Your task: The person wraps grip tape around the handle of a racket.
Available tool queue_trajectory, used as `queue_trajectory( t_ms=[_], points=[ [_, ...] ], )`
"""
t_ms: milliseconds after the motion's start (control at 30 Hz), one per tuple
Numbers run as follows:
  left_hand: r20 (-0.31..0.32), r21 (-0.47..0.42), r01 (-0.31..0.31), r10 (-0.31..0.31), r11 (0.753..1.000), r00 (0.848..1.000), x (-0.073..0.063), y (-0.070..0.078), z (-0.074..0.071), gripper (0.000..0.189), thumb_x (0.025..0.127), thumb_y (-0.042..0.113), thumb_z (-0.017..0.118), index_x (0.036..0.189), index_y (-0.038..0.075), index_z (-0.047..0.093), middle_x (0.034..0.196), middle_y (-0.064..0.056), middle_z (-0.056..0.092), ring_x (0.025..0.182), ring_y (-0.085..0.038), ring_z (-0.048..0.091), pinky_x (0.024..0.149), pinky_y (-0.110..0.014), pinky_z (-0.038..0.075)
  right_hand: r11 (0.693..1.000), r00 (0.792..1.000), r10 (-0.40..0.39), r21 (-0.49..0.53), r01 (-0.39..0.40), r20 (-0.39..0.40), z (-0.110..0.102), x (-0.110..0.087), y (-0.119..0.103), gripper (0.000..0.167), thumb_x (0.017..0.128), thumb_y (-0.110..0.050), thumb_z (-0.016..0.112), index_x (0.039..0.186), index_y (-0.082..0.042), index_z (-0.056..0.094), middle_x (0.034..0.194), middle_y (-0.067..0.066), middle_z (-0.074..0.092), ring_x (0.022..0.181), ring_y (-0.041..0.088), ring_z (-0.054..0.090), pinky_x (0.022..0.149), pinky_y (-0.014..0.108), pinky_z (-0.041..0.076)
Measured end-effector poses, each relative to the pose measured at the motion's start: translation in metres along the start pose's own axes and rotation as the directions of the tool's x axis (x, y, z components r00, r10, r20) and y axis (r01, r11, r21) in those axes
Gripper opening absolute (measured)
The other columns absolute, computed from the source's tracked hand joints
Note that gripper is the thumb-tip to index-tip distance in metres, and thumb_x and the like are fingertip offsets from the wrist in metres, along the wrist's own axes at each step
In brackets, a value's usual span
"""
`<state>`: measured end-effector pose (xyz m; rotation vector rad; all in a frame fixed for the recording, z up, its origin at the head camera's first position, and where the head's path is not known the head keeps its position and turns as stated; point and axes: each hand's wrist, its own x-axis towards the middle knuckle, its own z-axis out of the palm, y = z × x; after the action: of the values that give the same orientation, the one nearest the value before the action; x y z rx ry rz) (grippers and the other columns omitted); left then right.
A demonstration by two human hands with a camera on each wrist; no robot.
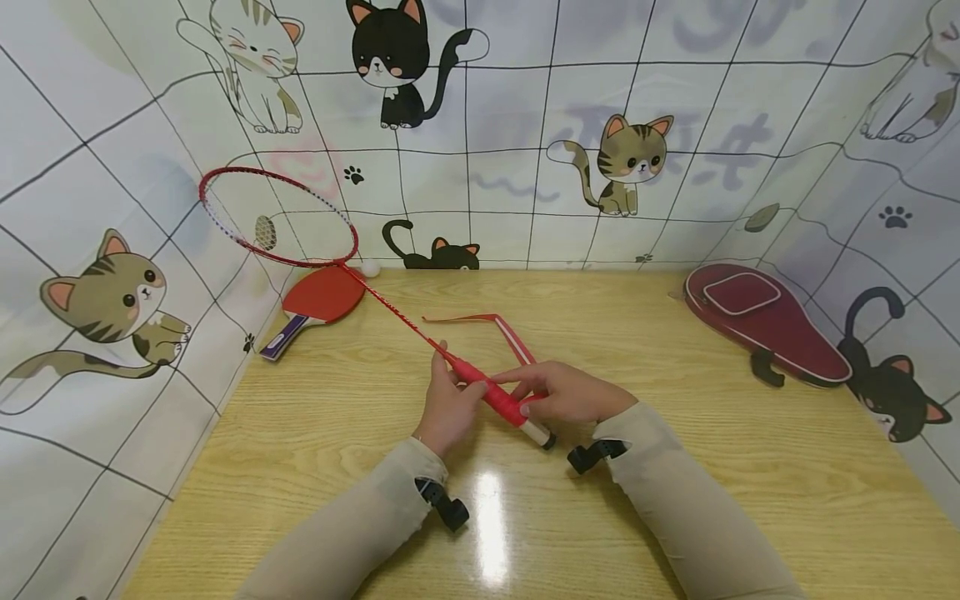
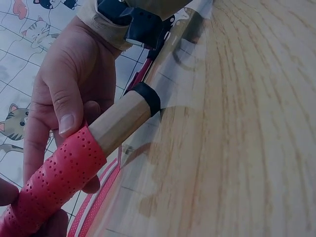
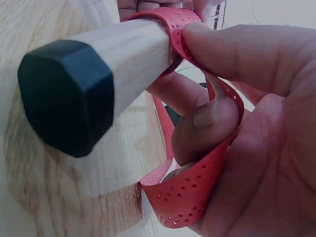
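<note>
A red badminton racket (image 1: pixel 397 312) slants across the middle of the head view, its head raised at the far left. Perforated red grip tape (image 2: pixel 64 170) covers most of its handle; bare wood (image 2: pixel 121 123) and a black butt cap (image 3: pixel 64 98) show at the near end. My left hand (image 1: pixel 450 408) holds the wrapped upper part of the handle between thumb and fingers. At the lower edge of the wrap, my right hand (image 1: pixel 570 393) pinches the tape, thumb pressed on it. A loop of loose tape (image 3: pixel 187 197) runs around the right fingers, and its tail (image 1: pixel 513 340) trails onto the table.
A red table tennis paddle (image 1: pixel 326 296) lies at the table's back left, beside a white ball (image 1: pixel 371 268). A dark red paddle case (image 1: pixel 761 321) rests at the right by the wall. Cat-patterned cloth (image 1: pixel 510 167) encloses the wooden table (image 1: pixel 675 500).
</note>
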<state>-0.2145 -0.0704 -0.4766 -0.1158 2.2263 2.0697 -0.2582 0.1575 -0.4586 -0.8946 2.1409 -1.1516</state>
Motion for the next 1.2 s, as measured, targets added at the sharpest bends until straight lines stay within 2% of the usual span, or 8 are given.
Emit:
queue_trajectory(
  t_ms=[233, 467, 667, 833, 1067, 1200],
  points=[
    [0.009, 0.055, -0.003, 0.002, 0.998, 1.000, -0.0008, -0.0024, -0.0003, 0.097, 0.097, 0.013, 0.067, 0.169, 0.013, 0.002, 0.123, -0.020, 0.066, 0.097, -0.026, 0.065, 0.079, -0.030, 0.052, 1.000, 0.999, 0.001, -0.004, -0.001, -0.036, 0.0028, 0.0022, 0.0052, 0.061, 0.096, -0.003, 0.071, 0.150, -0.030, 0.058, 0.113, 0.000, 0.075, 0.093, 0.022, 0.070, 0.077, 0.037, 0.057],
    [0.017, 0.082, -0.001, 0.000, 0.997, 1.000, -0.0026, -0.0026, -0.0008, 0.098, 0.099, 0.019, 0.072, 0.168, 0.015, 0.003, 0.123, -0.017, 0.064, 0.100, -0.027, 0.067, 0.082, -0.032, 0.055, 1.000, 0.999, 0.006, -0.019, -0.007, -0.051, 0.0035, 0.0030, 0.0070, 0.060, 0.095, -0.007, 0.074, 0.148, -0.030, 0.058, 0.111, -0.001, 0.074, 0.091, 0.023, 0.070, 0.080, 0.041, 0.058],
    [0.015, 0.031, -0.018, 0.018, 0.999, 1.000, -0.0009, -0.0021, 0.0005, 0.096, 0.099, 0.012, 0.069, 0.169, 0.015, 0.003, 0.130, -0.022, 0.062, 0.109, -0.031, 0.067, 0.090, -0.034, 0.055, 1.000, 0.999, 0.005, -0.025, -0.006, -0.035, 0.0012, 0.0017, 0.0060, 0.063, 0.096, -0.004, 0.071, 0.151, -0.031, 0.057, 0.115, -0.001, 0.075, 0.090, 0.022, 0.069, 0.077, 0.038, 0.056],
    [0.019, -0.011, -0.020, 0.021, 1.000, 1.000, 0.0006, -0.0018, 0.0007, 0.096, 0.099, 0.008, 0.066, 0.169, 0.016, 0.001, 0.134, -0.025, 0.060, 0.116, -0.035, 0.067, 0.095, -0.036, 0.055, 1.000, 1.000, 0.003, -0.007, -0.003, -0.011, 0.0010, 0.0013, 0.0047, 0.064, 0.098, -0.002, 0.068, 0.154, -0.031, 0.055, 0.118, -0.001, 0.075, 0.096, 0.020, 0.070, 0.078, 0.035, 0.055],
    [0.016, -0.015, -0.035, 0.035, 0.999, 0.999, 0.0005, -0.0023, 0.0004, 0.095, 0.098, 0.005, 0.064, 0.169, 0.012, 0.001, 0.131, -0.025, 0.062, 0.113, -0.033, 0.069, 0.095, -0.035, 0.055, 1.000, 1.000, 0.001, 0.003, -0.001, -0.022, 0.0036, 0.0021, 0.0018, 0.062, 0.098, -0.001, 0.067, 0.151, -0.031, 0.056, 0.116, 0.000, 0.074, 0.095, 0.022, 0.069, 0.078, 0.038, 0.055],
    [0.017, -0.010, -0.060, 0.061, 0.998, 0.998, 0.0002, -0.0030, 0.0007, 0.089, 0.098, 0.006, 0.065, 0.167, 0.013, 0.009, 0.125, -0.024, 0.066, 0.110, -0.031, 0.071, 0.092, -0.035, 0.057, 1.000, 0.999, 0.001, -0.001, -0.001, -0.041, 0.0046, 0.0022, 0.0015, 0.060, 0.097, -0.004, 0.070, 0.148, -0.031, 0.056, 0.113, 0.001, 0.072, 0.092, 0.023, 0.069, 0.080, 0.041, 0.056]
  ],
)
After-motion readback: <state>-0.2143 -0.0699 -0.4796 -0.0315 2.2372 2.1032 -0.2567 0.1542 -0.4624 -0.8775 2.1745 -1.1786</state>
